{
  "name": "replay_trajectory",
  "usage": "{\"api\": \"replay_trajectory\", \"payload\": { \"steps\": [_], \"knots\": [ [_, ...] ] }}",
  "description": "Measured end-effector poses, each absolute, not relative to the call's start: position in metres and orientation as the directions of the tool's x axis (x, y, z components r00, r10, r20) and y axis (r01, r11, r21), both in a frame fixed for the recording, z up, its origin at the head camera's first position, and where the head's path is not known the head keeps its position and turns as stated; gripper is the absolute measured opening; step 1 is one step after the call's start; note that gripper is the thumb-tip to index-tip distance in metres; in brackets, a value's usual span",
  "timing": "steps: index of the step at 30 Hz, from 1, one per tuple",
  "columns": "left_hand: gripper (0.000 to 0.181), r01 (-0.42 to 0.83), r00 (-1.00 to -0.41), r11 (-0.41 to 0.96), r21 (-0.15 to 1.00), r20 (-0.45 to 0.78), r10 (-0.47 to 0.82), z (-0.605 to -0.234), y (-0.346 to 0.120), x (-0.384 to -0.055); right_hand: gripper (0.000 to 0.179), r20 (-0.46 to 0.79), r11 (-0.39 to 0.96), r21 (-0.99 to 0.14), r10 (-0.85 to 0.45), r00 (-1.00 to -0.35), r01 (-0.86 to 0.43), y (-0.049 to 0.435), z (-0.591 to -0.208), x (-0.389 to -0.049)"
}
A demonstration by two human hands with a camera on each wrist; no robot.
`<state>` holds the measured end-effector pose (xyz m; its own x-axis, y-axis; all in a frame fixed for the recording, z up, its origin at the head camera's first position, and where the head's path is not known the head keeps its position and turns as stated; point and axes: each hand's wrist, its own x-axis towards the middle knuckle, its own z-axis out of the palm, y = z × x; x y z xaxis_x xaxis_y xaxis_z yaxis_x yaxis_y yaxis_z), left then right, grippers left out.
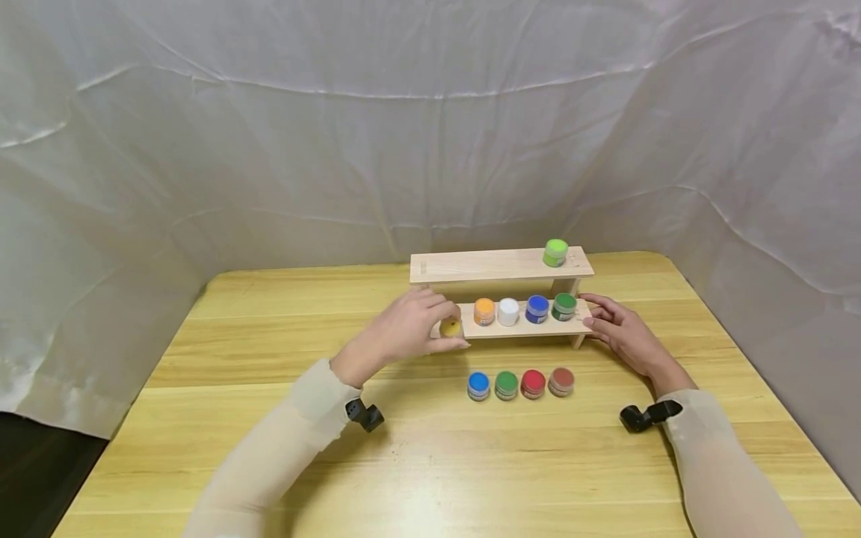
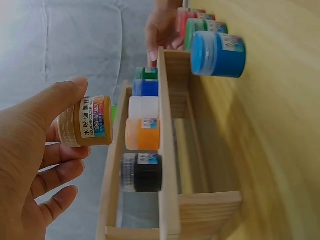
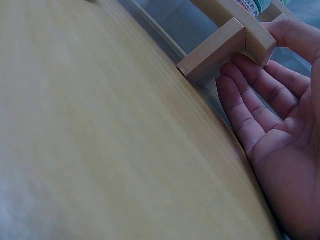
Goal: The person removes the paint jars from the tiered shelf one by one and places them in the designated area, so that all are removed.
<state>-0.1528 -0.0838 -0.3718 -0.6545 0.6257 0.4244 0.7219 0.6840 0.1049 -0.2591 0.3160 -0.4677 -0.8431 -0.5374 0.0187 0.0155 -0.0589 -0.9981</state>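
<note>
My left hand (image 1: 406, 329) holds an ochre paint jar (image 2: 95, 122) between thumb and fingers, above the left end of a two-tier wooden rack (image 1: 480, 265). In the left wrist view, a black paint jar (image 2: 142, 172) stands on the lower shelf; in the head view it is hidden. Beside it are orange (image 1: 483, 311), white (image 1: 507, 311), blue (image 1: 537, 308) and dark green (image 1: 563, 307) jars. A light green jar (image 1: 555, 252) sits at the upper shelf's right. My right hand (image 1: 625, 336) grips the lower shelf's right end, thumb at the top and fingers underneath.
On the wooden table (image 1: 430, 463), in front of the rack, stand bright blue (image 1: 478, 386), green (image 1: 507, 385), red (image 1: 533, 384) and brownish-red (image 1: 561, 382) jars in a row. Grey cloth (image 1: 377, 164) hangs behind the table and along its sides.
</note>
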Motion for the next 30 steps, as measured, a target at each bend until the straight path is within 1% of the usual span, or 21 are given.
{"api": "replay_trajectory", "payload": {
  "steps": [3, 13, 20, 24, 30],
  "knots": [
    [0.033, 0.731, -0.642, 0.675, 0.100, 0.437, 0.630, -0.379, -0.084, -0.149, 0.056, 0.018, -0.059, -0.998, -0.537, -0.843, 0.016, 0.316, -0.468, -0.259],
    [0.035, 0.717, -0.666, 0.689, 0.103, 0.393, 0.634, -0.398, -0.084, -0.135, 0.057, 0.017, -0.066, -0.998, -0.542, -0.840, 0.022, 0.316, -0.468, -0.260],
    [0.037, 0.671, -0.731, 0.730, 0.131, 0.280, 0.622, -0.408, -0.080, -0.126, 0.057, 0.012, -0.063, -0.998, -0.543, -0.839, 0.026, 0.316, -0.467, -0.259],
    [0.039, 0.656, -0.751, 0.741, 0.145, 0.222, 0.622, -0.413, -0.078, -0.123, 0.058, 0.014, -0.064, -0.998, -0.545, -0.838, 0.025, 0.315, -0.466, -0.259],
    [0.040, 0.648, -0.761, 0.744, 0.165, 0.187, 0.621, -0.420, -0.075, -0.121, 0.057, 0.018, -0.065, -0.998, -0.545, -0.838, 0.021, 0.315, -0.466, -0.259]
  ]
}}
